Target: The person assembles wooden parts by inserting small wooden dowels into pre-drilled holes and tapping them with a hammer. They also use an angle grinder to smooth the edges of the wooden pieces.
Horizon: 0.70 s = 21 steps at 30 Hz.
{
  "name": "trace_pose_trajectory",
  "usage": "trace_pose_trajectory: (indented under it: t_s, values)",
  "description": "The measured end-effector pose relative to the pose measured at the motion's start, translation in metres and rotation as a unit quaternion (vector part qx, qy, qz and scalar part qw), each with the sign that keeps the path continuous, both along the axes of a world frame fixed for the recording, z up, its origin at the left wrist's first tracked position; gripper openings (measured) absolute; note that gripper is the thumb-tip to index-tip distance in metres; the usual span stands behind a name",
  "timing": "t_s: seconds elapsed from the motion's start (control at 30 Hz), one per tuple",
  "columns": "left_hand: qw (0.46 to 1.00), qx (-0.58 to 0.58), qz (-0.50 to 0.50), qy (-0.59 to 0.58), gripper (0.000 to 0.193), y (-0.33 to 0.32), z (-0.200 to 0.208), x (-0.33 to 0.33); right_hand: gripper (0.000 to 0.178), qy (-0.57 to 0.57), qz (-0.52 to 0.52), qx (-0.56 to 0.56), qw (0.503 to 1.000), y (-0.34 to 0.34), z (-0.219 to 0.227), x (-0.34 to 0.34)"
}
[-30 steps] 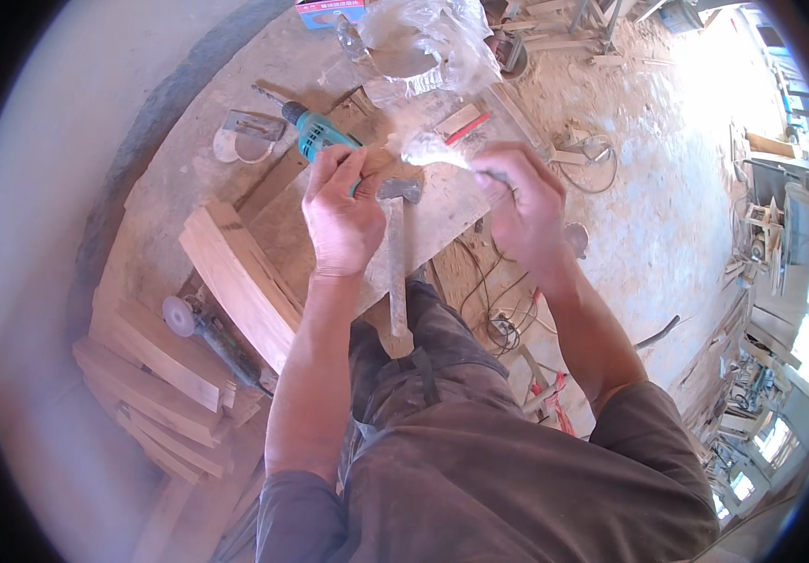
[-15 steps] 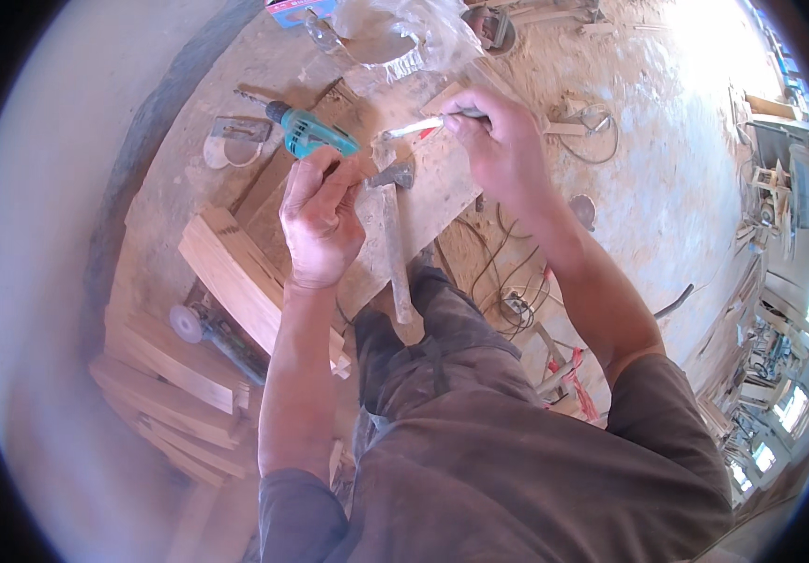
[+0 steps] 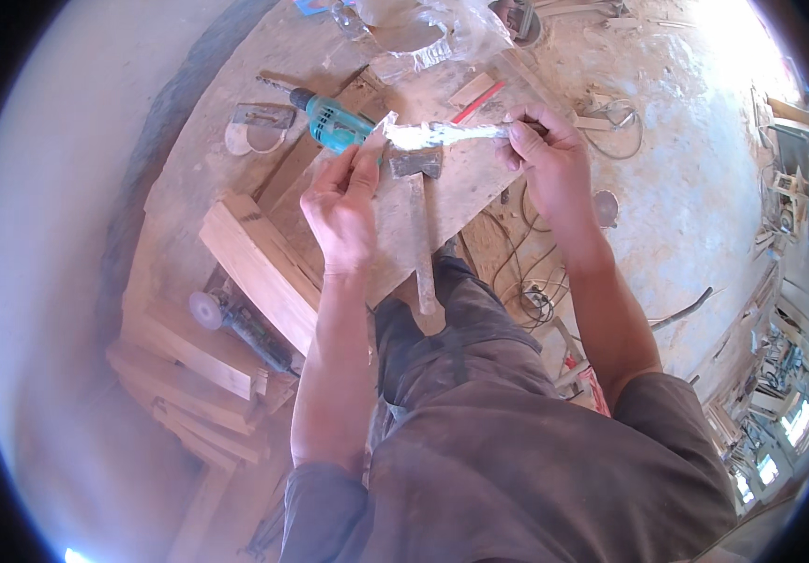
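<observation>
My right hand (image 3: 548,145) grips one end of a stick (image 3: 451,132) thickly coated in a white, glue-like substance. The stick's other end points left and meets or overlaps the tip of a small wooden piece (image 3: 378,141), where more white shows. That piece is pinched between the thumb and fingers of my left hand (image 3: 341,202); its lower part is hidden. Just below the stick lies a hammer-like tool with a dark metal head (image 3: 415,163) and a wooden handle (image 3: 423,253) toward me. Beyond my left fingers rests a teal power drill (image 3: 337,124), its bit pointing left.
A red pencil-like stick (image 3: 479,102) and a crumpled clear plastic bag (image 3: 465,38) occupy the board's far side. Planks (image 3: 259,263) and an angle grinder (image 3: 252,333) lie on the left. Cables (image 3: 517,253) coil on the floor at right.
My right hand has moved right and slightly down; the white-coated stick now lies almost level. My left hand has shifted right, and its wooden piece shows more clearly. The whole view has shifted slightly.
</observation>
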State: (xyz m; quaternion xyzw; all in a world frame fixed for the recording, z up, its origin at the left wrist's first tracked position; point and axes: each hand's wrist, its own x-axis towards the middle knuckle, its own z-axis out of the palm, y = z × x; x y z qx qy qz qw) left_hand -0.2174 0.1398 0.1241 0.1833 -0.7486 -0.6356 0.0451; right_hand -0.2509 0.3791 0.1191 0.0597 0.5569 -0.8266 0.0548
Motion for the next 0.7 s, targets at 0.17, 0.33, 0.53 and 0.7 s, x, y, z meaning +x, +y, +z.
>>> trace_pose_trajectory:
  t_s: [0.17,0.33,0.53,0.7]
  values:
    - [0.966,0.224,0.031,-0.128,0.029,0.003,-0.005,-0.002,0.011,0.105,-0.031,0.238,0.965,-0.031,0.014,0.004]
    - [0.905,0.367,0.068,-0.204,0.033,0.002,-0.014,-0.002,0.012,0.114,-0.066,0.347,0.929,-0.026,0.01,0.012]
    - [0.906,0.357,0.075,-0.217,0.034,0.008,-0.022,-0.007,0.01,0.193,-0.056,0.429,0.881,-0.029,0.011,0.021]
    - [0.873,0.432,0.087,-0.208,0.031,0.001,-0.024,-0.006,0.01,-0.011,-0.11,0.317,0.942,-0.025,-0.002,0.01]
